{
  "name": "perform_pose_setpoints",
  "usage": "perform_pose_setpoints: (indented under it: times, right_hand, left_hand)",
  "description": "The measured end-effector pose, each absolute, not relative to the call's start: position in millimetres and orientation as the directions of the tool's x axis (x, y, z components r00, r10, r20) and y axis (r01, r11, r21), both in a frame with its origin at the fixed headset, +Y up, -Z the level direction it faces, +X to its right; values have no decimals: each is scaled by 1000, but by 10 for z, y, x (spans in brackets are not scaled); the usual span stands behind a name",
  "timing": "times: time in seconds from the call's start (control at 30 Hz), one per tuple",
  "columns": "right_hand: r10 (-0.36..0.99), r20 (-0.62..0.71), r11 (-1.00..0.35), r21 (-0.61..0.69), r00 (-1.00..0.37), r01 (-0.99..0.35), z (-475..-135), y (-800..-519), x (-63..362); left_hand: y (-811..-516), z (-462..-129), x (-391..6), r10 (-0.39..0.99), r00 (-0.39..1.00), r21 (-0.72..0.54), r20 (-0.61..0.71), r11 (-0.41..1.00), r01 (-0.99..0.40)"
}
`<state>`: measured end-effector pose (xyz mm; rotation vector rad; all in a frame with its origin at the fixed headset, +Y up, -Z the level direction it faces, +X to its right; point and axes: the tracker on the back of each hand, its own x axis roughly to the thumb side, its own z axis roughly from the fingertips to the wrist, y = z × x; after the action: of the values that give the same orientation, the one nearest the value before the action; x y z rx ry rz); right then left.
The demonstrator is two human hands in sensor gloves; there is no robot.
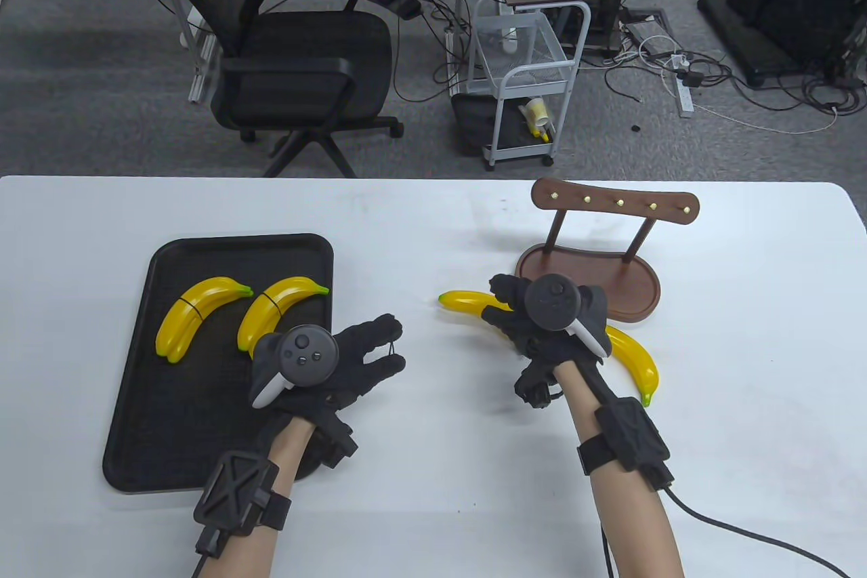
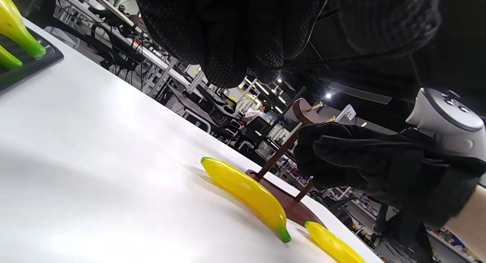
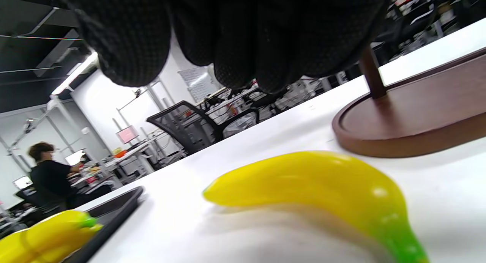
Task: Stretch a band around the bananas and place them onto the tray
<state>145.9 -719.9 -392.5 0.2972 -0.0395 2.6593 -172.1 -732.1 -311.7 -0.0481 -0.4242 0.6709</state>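
Observation:
On the black tray (image 1: 183,415) at the left lie two banana pairs (image 1: 196,317) (image 1: 278,307), each with a dark band round it. My left hand (image 1: 389,347) hovers beside the tray's right edge and pinches a thin black band (image 1: 393,348) between thumb and fingers. Two loose yellow bananas lie on the white table: one (image 1: 464,301) (image 2: 246,191) (image 3: 311,183) points left, the other (image 1: 637,361) (image 2: 334,244) lies to the right. My right hand (image 1: 504,307) hangs just above where they meet, fingers loosely curled and holding nothing.
A brown wooden stand (image 1: 609,280) (image 3: 417,115) with brass pegs stands right behind the loose bananas. Cables trail from both wrists toward the table's front edge. An office chair (image 1: 298,49) and a white cart (image 1: 525,83) stand on the floor beyond the table.

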Motion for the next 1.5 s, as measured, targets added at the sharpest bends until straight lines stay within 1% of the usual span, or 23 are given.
perform_pose_setpoints:
  times: [0.1,0.23,0.37,0.5,0.87,1.17,1.5]
  right_hand:
    - [423,173,-903,-5,-889,-431,-4030,-7284,1455]
    - [407,128,-911,-21,-905,-413,-4145,-7434,1426]
    - [366,120,-927,-43,-923,-374,-4194,-7528,1368]
    - [311,123,-948,-30,-942,-317,-4236,-7609,1303]
    - [279,90,-960,14,-956,-279,-4284,-7836,1279]
    - [218,82,-976,33,-972,-216,-4301,-7906,1248]
    - [183,93,-982,66,-979,-177,-4317,-7951,1208]
  left_hand:
    - [-7349,-3123,-1726,593,717,-175,366,801,-573]
    - [-7413,-3137,-1744,612,709,-195,352,788,-584]
    - [-7435,-3144,-1759,606,716,-195,345,793,-577]
    - [-7444,-3145,-1769,613,714,-198,338,788,-583]
    - [-7442,-3147,-1771,618,710,-199,337,784,-588]
    - [-7445,-3146,-1769,618,711,-202,336,784,-587]
    - [-7444,-3144,-1767,617,711,-202,336,785,-586]
